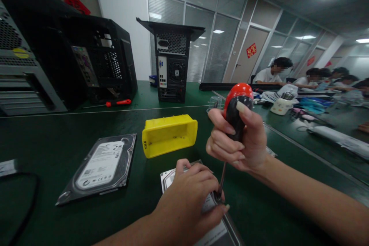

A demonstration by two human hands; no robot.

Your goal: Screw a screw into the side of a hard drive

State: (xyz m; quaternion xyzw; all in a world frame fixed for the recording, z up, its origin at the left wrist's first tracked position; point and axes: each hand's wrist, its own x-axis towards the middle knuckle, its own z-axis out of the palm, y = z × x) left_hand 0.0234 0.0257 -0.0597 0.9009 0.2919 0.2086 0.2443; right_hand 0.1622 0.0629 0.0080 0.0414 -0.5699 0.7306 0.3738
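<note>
My right hand (245,146) is wrapped round the red and black handle of a screwdriver (240,91). The screwdriver stands nearly upright, its shaft pointing down at the edge of a hard drive (221,234). Bent over that drive, my left hand (191,192) grips it, with thumb and fingers around the spot where the tip meets it. Much of the drive is hidden under this hand, and the exact tip contact is hard to make out. A second hard drive (100,163) lies label up to the left. Behind my hands, a yellow bin (161,140) rests tipped on its side, with a few tiny pieces inside.
A black computer tower (173,61) stands at the back, and larger open cases (111,57) fill the left. Another red-handled screwdriver (119,102) lies near them. A clear cup (215,103) sits behind my right hand. Several people sit farther right along the cluttered green table (127,123).
</note>
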